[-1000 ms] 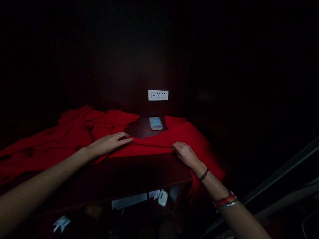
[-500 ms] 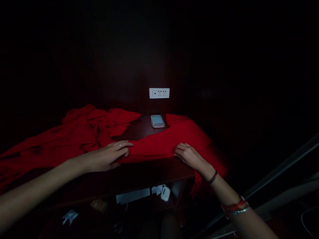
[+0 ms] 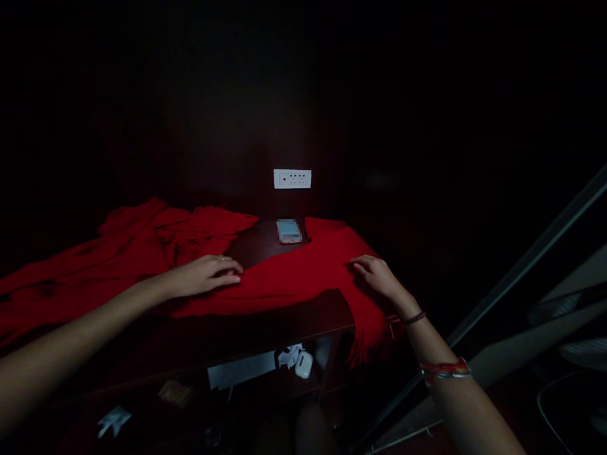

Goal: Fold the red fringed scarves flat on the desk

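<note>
A long red scarf [image 3: 294, 275] lies across a dark wooden table [image 3: 265, 322], its fringed end hanging over the right edge. My left hand [image 3: 206, 276] rests flat on the cloth near the table's middle, fingers stretched out, a ring on one finger. My right hand [image 3: 377, 275] lies flat on the scarf at the table's right corner, fingers spread. The rest of the scarf [image 3: 118, 253] is bunched up to the left.
A phone [image 3: 289, 230] lies at the back of the table under a white wall socket [image 3: 292, 179]. On the shelf below are a white earbud case [image 3: 303, 364], papers [image 3: 241, 370] and scraps. A slanted bar [image 3: 521, 265] runs at the right. The room is very dark.
My right hand slid right and back along the scarf to the table's corner. My left hand shifted slightly left. The view turned a little to the right.
</note>
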Demonstrator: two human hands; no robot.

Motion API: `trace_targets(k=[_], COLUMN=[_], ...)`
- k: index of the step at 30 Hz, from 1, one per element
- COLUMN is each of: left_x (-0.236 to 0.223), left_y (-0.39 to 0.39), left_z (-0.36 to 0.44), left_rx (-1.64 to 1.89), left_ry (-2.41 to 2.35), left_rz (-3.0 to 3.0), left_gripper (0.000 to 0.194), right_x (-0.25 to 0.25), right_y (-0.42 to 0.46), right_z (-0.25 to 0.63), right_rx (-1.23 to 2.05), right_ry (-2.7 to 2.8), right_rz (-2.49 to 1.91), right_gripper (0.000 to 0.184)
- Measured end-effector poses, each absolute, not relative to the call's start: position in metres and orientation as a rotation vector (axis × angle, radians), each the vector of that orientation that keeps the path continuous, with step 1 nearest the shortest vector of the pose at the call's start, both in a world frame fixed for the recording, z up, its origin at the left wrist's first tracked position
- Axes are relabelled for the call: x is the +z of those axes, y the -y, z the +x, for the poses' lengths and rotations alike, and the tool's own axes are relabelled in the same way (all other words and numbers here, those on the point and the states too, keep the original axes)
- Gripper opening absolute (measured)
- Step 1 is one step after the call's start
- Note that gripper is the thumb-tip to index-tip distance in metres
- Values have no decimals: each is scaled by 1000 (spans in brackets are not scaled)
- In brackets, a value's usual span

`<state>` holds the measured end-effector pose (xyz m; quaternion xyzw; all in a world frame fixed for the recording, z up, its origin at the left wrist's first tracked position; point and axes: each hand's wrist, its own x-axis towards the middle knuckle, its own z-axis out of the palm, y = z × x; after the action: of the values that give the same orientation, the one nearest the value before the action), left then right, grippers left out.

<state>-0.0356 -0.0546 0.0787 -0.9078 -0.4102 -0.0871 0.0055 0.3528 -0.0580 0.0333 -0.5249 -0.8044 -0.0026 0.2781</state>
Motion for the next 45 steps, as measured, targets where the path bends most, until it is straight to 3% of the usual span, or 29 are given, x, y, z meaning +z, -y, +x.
trace_targets(k=[6,11,19,22,26,29,33,37,45], left_x=[52,47,111,96,56,40,29,20,17], left_y=[-11,-36,-64,-65,-37,-1,38,49,50], left_z=[8,36,38,43,57,80,114,127,122], left_rx=[-354,-204,-342,-160,-56,-291,-299,-292,-304], left_ry=[1823,2064,1523,1441,1454,1221,918,949,950], left_rz=[-2726,-2800,-2611,-2553,-2471,-2591,-2839,-2822,-2742], left_gripper=[45,23,22,25,44,36,38,23,16], right_x=[34,22,16,14,13,15,22,23,17], right_y=[60,72,78,79,80,81,83,81,76], right_z=[356,354,348,346,346,346,344,340,335], right_rx=[65,-43,-238,-267,-291,-282,-265,-249,-392], right_ry=[2298,2363,2335,2318,2310,2322,2340,2365,2465], right_rz=[-1374,-1295,-1368,-1393,-1402,-1385,-1363,-1316,-1275], right_gripper=[20,22,26,26,25,25,26,26,24])
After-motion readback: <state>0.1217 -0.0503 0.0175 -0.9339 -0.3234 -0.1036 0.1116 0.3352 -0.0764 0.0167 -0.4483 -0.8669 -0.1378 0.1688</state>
